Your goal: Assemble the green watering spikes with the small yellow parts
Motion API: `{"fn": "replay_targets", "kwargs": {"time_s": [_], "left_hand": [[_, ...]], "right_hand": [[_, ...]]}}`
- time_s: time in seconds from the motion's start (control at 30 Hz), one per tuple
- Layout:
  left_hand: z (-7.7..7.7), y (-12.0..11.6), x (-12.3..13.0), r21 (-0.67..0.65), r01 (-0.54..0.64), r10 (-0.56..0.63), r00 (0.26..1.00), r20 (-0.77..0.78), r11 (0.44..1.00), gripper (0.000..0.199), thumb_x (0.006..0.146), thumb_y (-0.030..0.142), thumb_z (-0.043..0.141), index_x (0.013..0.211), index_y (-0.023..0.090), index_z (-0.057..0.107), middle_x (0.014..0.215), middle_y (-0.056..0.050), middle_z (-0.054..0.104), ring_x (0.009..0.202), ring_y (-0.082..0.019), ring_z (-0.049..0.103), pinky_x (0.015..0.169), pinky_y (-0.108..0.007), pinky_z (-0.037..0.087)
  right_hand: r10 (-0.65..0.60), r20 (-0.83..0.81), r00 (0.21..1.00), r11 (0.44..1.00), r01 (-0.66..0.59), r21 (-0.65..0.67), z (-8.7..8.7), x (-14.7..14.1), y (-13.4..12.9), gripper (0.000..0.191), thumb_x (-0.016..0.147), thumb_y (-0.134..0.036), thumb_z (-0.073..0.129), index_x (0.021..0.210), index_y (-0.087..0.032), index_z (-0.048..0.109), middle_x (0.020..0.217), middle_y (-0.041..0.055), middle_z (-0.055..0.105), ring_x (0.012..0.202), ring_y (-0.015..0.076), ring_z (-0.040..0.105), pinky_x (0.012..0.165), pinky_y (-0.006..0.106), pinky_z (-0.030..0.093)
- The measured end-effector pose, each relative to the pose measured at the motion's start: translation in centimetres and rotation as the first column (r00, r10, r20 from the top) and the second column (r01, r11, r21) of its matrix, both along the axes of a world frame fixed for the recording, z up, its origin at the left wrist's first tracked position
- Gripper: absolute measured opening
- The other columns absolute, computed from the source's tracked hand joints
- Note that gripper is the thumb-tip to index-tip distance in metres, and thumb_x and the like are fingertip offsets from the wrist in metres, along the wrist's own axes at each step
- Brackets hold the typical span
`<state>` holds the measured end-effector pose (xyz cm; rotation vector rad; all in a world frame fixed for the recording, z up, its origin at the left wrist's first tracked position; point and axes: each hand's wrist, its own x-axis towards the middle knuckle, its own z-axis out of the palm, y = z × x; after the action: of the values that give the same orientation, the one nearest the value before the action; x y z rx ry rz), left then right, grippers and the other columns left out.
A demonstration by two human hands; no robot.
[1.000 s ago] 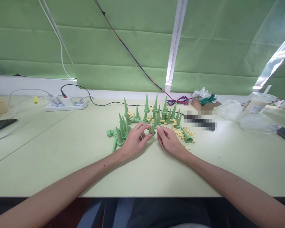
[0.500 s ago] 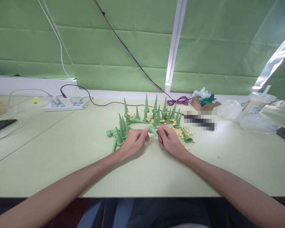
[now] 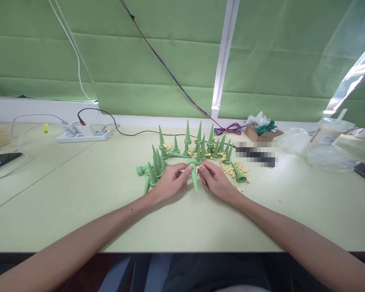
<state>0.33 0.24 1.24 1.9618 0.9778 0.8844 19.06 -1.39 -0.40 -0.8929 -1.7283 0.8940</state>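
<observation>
Smooth, tapered green spike [image 3: 194, 178] held tip-down, centre frame, by pinched left grip [image 3: 172, 178]; yellow piece [image 3: 197, 167] pinched by curled right grip [image 3: 213, 177].

I see the left hand [image 3: 172, 178] holding a green cone [image 3: 194, 177], its tip toward the person. The right hand [image 3: 214, 177] pinches a yellow bit [image 3: 198, 167] close beside. Behind, on the table [image 3: 79, 186], other cones [image 3: 187, 134] stand among loose bits [image 3: 230, 172].

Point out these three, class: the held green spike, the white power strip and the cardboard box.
Held green spike [image 3: 194, 176], head view: middle of its tapering shaft.
White power strip [image 3: 84, 138], head view: front side.
Cardboard box [image 3: 259, 137], head view: front wall.
</observation>
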Motion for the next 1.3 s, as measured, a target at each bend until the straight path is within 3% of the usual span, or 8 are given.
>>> {"fn": "replay_targets", "kwargs": {"time_s": [0.3,0.43,0.67,0.8,0.9,1.1,1.3], "left_hand": [[0.44,-0.25,0.17,0.049,0.021,-0.021,1.000,0.000,0.999,0.037,0.092,0.047,0.052,0.070,0.019,0.040,0.060,0.006,0.046,0.047,-0.010,0.055,0.044,-0.021,0.042],[0.30,-0.22,0.25,0.146,0.007,-0.006,1.000,-0.005,0.989,0.038,0.088,0.044,0.059,0.070,0.020,0.035,0.067,0.005,0.038,0.052,-0.009,0.055,0.045,-0.021,0.043],[-0.05,-0.18,0.08,0.371,0.043,-0.015,0.997,-0.078,0.927,0.019,0.092,0.034,0.056,0.084,0.017,0.051,0.077,0.001,0.046,0.059,-0.010,0.051,0.051,-0.022,0.046],[-0.16,-0.18,-0.10,0.473,0.093,-0.058,0.994,-0.088,0.876,0.010,0.094,0.022,0.052,0.099,0.017,0.057,0.093,-0.004,0.056,0.063,-0.009,0.052,0.055,-0.021,0.047],[-0.17,-0.16,-0.25,0.510,0.148,-0.100,0.988,-0.119,0.847,0.020,0.094,0.013,0.046,0.108,0.018,0.059,0.105,-0.007,0.058,0.065,-0.008,0.053,0.057,-0.021,0.048],[-0.33,0.05,-0.32,0.587,0.139,-0.075,0.988,-0.132,0.798,0.025,0.092,0.011,0.047,0.111,0.018,0.061,0.105,-0.008,0.059,0.063,-0.008,0.052,0.055,-0.021,0.047],[-0.53,0.06,-0.17,0.546,0.076,-0.013,0.993,-0.117,0.834,0.028,0.088,0.007,0.047,0.109,0.019,0.060,0.099,-0.005,0.058,0.064,-0.009,0.052,0.055,-0.021,0.046]], "right_hand": [[0.012,-0.055,0.998,0.999,-0.014,-0.038,-0.22,-0.05,0.20,0.043,0.099,-0.053,0.038,0.070,-0.022,0.040,0.054,-0.0062,0.041,0.040,0.0092,0.040,0.042,0.024,0.034],[0.022,-0.085,0.996,0.997,-0.029,-0.076,-0.22,-0.02,0.21,0.045,0.099,-0.053,0.038,0.066,-0.022,0.041,0.049,-0.0064,0.038,0.038,0.0092,0.039,0.040,0.024,0.032],[0.022,-0.072,0.997,0.997,-0.027,-0.069,-0.02,0.01,0.14,0.051,0.100,-0.050,0.037,0.059,-0.021,0.040,0.044,-0.0053,0.040,0.038,0.0090,0.038,0.044,0.025,0.032],[0.015,-0.052,0.999,0.997,-0.019,-0.080,0.21,0.03,0.00,0.051,0.101,-0.047,0.038,0.056,-0.021,0.038,0.043,-0.0049,0.041,0.039,0.0088,0.037,0.045,0.025,0.032],[-0.003,-0.026,1.000,0.995,0.001,-0.096,0.46,0.07,-0.11,0.053,0.100,-0.043,0.039,0.053,-0.021,0.037,0.042,-0.0044,0.041,0.039,0.0089,0.036,0.046,0.025,0.032],[-0.027,0.020,0.999,0.993,0.029,-0.116,0.75,-0.01,-0.01,0.055,0.099,-0.039,0.040,0.048,-0.021,0.037,0.040,-0.0040,0.040,0.039,0.0091,0.036,0.047,0.026,0.032],[-0.015,-0.102,0.995,0.989,0.000,-0.146,0.25,-0.36,0.17,0.051,0.097,-0.050,0.044,0.056,-0.021,0.039,0.045,-0.0056,0.038,0.039,0.0086,0.036,0.041,0.025,0.029]]}}
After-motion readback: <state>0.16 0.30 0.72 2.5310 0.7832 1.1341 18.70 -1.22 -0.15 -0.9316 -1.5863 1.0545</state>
